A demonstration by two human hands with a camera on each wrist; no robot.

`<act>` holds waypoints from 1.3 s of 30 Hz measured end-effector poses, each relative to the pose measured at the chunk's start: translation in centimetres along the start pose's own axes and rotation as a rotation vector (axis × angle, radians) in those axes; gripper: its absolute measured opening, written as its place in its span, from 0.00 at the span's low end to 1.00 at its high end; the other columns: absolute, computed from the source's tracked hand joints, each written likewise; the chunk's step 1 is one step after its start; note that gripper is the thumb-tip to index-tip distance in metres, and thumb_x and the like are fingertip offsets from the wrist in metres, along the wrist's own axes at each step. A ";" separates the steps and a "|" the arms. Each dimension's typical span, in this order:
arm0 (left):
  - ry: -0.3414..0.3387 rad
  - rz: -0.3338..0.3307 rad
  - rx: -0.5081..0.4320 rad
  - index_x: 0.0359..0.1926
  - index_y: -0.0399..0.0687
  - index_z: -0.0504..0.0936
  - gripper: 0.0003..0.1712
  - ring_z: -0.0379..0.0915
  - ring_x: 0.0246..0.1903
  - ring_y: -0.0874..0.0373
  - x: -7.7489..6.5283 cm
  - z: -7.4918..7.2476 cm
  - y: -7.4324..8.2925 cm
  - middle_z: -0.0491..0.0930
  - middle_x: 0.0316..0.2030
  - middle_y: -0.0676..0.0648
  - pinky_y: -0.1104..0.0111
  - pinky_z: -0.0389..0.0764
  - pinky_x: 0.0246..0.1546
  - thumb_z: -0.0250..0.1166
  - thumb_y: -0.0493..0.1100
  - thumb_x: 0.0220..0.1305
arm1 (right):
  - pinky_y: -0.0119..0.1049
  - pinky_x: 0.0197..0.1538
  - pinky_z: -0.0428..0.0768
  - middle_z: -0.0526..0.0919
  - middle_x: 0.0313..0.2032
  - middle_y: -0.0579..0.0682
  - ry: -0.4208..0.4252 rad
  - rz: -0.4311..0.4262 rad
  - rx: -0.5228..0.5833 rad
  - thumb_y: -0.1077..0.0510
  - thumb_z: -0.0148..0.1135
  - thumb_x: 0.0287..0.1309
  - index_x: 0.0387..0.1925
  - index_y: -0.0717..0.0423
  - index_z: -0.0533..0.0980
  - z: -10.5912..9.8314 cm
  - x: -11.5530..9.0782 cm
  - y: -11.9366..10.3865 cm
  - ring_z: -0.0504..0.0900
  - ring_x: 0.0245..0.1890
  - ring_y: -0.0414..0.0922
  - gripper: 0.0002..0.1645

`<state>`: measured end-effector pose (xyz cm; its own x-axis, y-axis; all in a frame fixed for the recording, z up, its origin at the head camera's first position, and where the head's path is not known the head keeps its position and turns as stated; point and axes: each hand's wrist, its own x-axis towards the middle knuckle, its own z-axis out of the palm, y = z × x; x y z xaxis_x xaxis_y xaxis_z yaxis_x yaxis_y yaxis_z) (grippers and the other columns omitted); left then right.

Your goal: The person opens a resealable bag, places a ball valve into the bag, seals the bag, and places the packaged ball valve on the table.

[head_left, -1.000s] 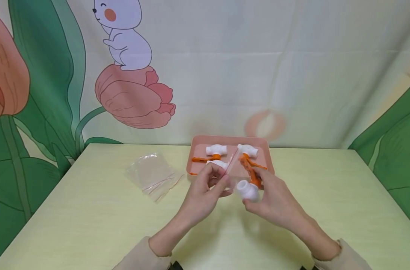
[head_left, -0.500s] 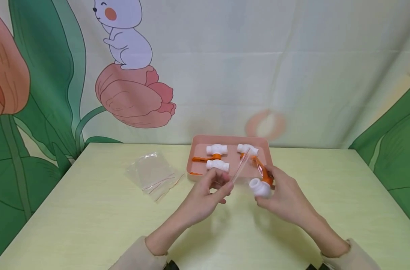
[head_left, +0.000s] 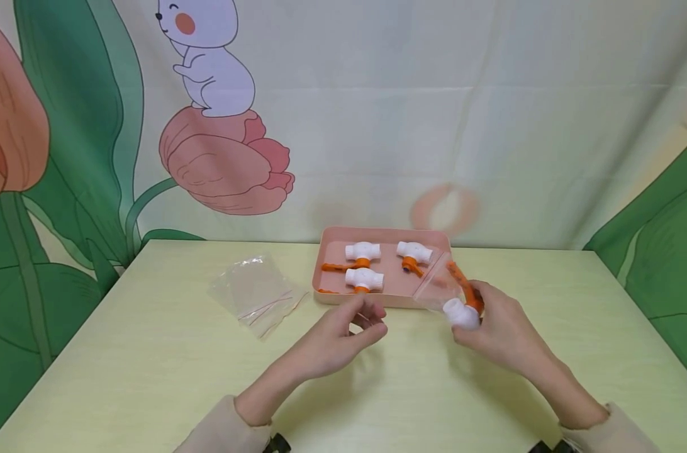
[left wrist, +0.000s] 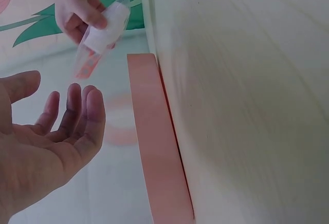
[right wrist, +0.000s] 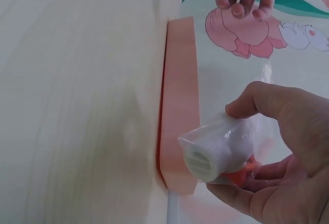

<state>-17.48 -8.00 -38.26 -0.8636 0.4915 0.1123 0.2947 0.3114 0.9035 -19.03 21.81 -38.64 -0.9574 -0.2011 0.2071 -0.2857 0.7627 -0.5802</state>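
Observation:
A white plastic ball valve [head_left: 461, 314] with an orange lever sits inside a clear zip bag [head_left: 431, 288]. My right hand [head_left: 504, 330] grips the bagged valve over the table, thumb on one side of the white body and fingers on the other. In the right wrist view the film wraps the valve's round end [right wrist: 200, 165]. My left hand [head_left: 340, 340] holds nothing, its fingers loosely bent in front of the tray. In the left wrist view its palm and fingers [left wrist: 72, 116] face up, apart from the bagged valve [left wrist: 105, 31].
Behind the hands stands a shallow pink tray [head_left: 377, 301]. Inside it lie a back-left valve [head_left: 363, 251], a front-left valve [head_left: 365, 279] and a right-hand valve [head_left: 414, 253], all white with orange levers. Flat clear zip bags [head_left: 258, 289] lie left of the tray. A printed curtain [head_left: 343, 126] hangs behind the table.
My left hand has let go of the zip bag's edge. My right hand has moved right with the bagged valve, drawing the bag away from the left hand and uncovering the tray's front-left valve.

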 end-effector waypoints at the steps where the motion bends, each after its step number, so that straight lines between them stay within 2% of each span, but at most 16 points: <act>1: -0.007 -0.002 0.008 0.53 0.47 0.78 0.11 0.77 0.49 0.56 0.0 -0.1 -0.1 0.78 0.48 0.52 0.60 0.78 0.49 0.61 0.47 0.76 | 0.40 0.34 0.81 0.81 0.45 0.57 -0.002 0.003 -0.011 0.61 0.73 0.47 0.61 0.69 0.71 -0.1 0.0 0.2 0.79 0.36 0.49 0.39; 9: -0.061 -0.006 0.050 0.52 0.48 0.77 0.10 0.77 0.49 0.56 -0.2 -0.6 -0.4 0.79 0.47 0.52 0.61 0.78 0.49 0.62 0.46 0.76 | 0.44 0.38 0.79 0.81 0.43 0.59 -0.002 0.043 -0.096 0.60 0.72 0.46 0.59 0.73 0.71 -1.2 -0.1 2.2 0.78 0.37 0.51 0.39; 15: -0.107 0.004 0.070 0.52 0.48 0.77 0.09 0.77 0.50 0.56 -0.4 -1.0 -0.6 0.79 0.46 0.53 0.62 0.79 0.48 0.61 0.46 0.76 | 0.41 0.34 0.76 0.80 0.38 0.58 -0.040 0.106 -0.122 0.59 0.73 0.45 0.55 0.74 0.71 -1.7 0.3 3.8 0.76 0.33 0.51 0.37; 20: -0.143 -0.012 0.081 0.52 0.49 0.78 0.10 0.77 0.50 0.56 -0.7 -1.3 -0.6 0.80 0.45 0.54 0.62 0.78 0.49 0.61 0.46 0.76 | 0.40 0.30 0.73 0.77 0.35 0.58 -0.089 0.168 -0.139 0.58 0.74 0.47 0.54 0.76 0.69 -1.9 0.5 5.3 0.72 0.30 0.50 0.37; 23: -0.164 -0.032 0.083 0.52 0.50 0.78 0.10 0.77 0.50 0.57 -0.9 -1.5 -0.7 0.80 0.45 0.55 0.62 0.78 0.50 0.61 0.47 0.76 | 0.40 0.28 0.73 0.77 0.36 0.61 -0.114 0.199 -0.151 0.57 0.74 0.48 0.54 0.78 0.67 -2.0 0.5 6.2 0.72 0.29 0.51 0.38; 28: -0.197 -0.045 0.096 0.53 0.52 0.78 0.10 0.77 0.51 0.56 -1.1 -1.8 -1.0 0.81 0.45 0.56 0.62 0.78 0.51 0.61 0.47 0.76 | 0.39 0.27 0.77 0.76 0.45 0.72 -0.145 0.273 -0.152 0.56 0.74 0.51 0.62 0.83 0.59 -2.4 0.5 7.4 0.75 0.31 0.52 0.49; 30: -0.206 -0.044 0.104 0.53 0.51 0.78 0.10 0.77 0.51 0.56 -1.1 -2.0 -1.1 0.81 0.45 0.57 0.62 0.78 0.51 0.61 0.47 0.76 | 0.39 0.26 0.77 0.75 0.45 0.72 -0.153 0.297 -0.151 0.55 0.73 0.52 0.63 0.83 0.57 -2.6 0.6 7.8 0.75 0.29 0.52 0.50; 35: -0.225 -0.054 0.129 0.54 0.49 0.78 0.12 0.77 0.51 0.56 -1.3 -2.5 -1.4 0.81 0.44 0.57 0.61 0.77 0.52 0.61 0.48 0.77 | 0.40 0.25 0.76 0.75 0.36 0.65 -0.150 0.273 -0.189 0.56 0.73 0.50 0.53 0.81 0.65 -3.2 0.9 8.4 0.73 0.28 0.52 0.40; 39: -0.245 -0.054 0.144 0.55 0.48 0.78 0.14 0.76 0.51 0.56 -1.4 -2.9 -1.5 0.81 0.45 0.57 0.61 0.77 0.53 0.60 0.49 0.77 | 0.41 0.28 0.75 0.73 0.36 0.66 -0.137 0.227 -0.251 0.54 0.73 0.49 0.48 0.81 0.69 -3.7 1.2 8.9 0.72 0.32 0.55 0.37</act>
<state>-17.92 -11.49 -38.59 -0.7605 0.6472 -0.0533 0.3212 0.4462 0.8353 -22.57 30.70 -40.64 -0.9968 -0.0771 -0.0219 -0.0628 0.9211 -0.3842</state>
